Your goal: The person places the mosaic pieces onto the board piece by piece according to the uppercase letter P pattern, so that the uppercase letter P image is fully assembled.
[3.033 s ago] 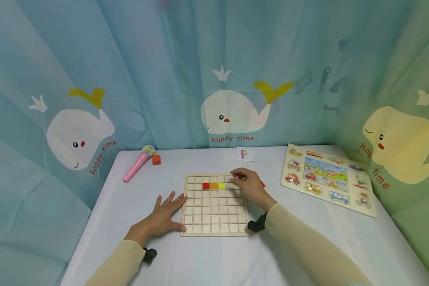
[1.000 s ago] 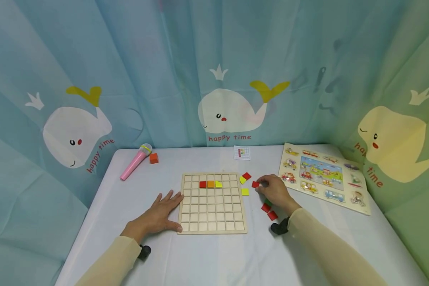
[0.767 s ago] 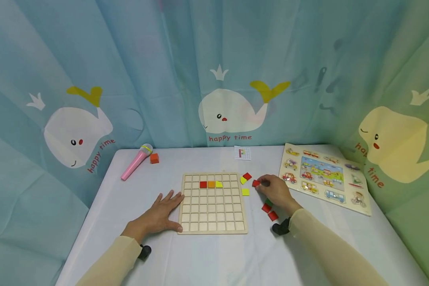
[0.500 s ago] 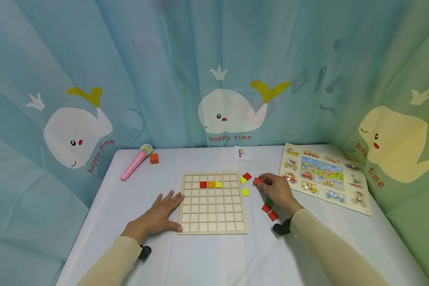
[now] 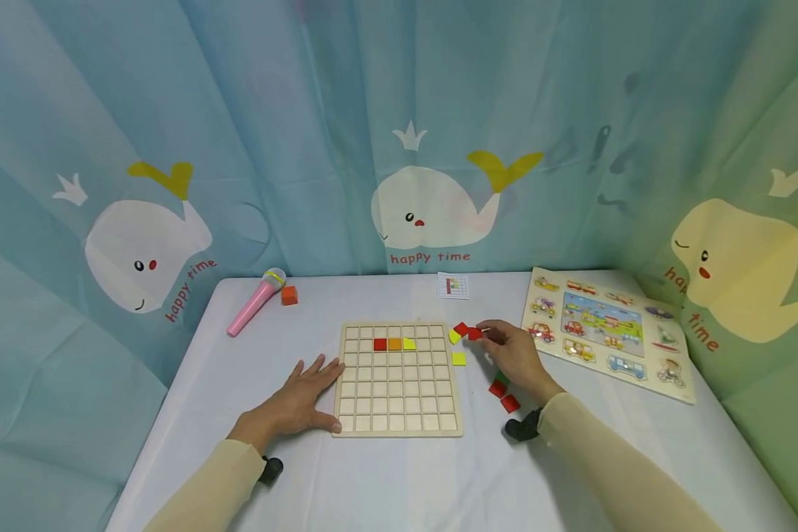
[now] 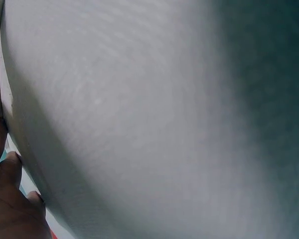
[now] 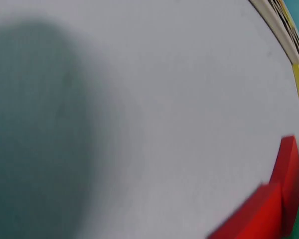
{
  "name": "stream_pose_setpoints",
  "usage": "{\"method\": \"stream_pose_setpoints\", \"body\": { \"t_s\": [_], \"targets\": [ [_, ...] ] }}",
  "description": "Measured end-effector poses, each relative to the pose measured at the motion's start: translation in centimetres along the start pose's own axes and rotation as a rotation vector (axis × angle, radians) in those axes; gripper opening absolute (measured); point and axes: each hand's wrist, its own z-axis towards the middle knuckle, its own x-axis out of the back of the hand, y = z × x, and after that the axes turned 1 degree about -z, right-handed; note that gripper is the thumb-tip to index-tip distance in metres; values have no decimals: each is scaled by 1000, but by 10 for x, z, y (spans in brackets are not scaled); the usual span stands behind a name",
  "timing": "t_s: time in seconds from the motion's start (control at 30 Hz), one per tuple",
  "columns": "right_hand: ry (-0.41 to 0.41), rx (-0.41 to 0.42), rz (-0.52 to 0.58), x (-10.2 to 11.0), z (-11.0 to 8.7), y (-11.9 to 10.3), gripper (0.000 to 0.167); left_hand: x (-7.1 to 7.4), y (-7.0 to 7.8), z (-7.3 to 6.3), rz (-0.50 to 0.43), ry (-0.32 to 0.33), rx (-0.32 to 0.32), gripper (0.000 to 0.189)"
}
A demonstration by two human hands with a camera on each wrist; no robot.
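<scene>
A wooden grid board (image 5: 399, 406) lies on the table, with a red, an orange (image 5: 395, 344) and a yellow tile side by side in one row. My left hand (image 5: 295, 405) is spread flat, its fingertips and thumb at the board's left edge. Right of the board, my right hand (image 5: 515, 355) pinches a red square tile (image 5: 474, 334) between thumb and fingertips. That tile is right against another red tile (image 5: 461, 329), which overlaps a yellow one (image 5: 454, 337). In the right wrist view the hand is out of frame; two red tiles (image 7: 259, 214) show at the corner.
A yellow tile (image 5: 459, 359) lies by the board's right edge. Below my right hand are a green tile (image 5: 502, 377) and two red ones (image 5: 510, 403). Farther off are a pink microphone (image 5: 256, 303), an orange block (image 5: 289, 295), a grid card (image 5: 453, 286) and a vehicle puzzle (image 5: 605, 332).
My right hand has left the board for the loose tiles on the right. It has taken a red tile and shifted it up and left, beside another red one. My left hand stays put.
</scene>
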Motion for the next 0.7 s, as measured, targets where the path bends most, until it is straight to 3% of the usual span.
{"method": "stream_pose_setpoints", "body": {
  "t_s": [0.4, 0.7],
  "targets": [
    [3, 0, 104, -16, 0, -19, 31, 0, 0, 0, 5, 3, 1, 115],
    [-4, 114, 144, -29, 2, -35, 30, -1, -1, 0, 3, 8, 0, 115]
  ]
}}
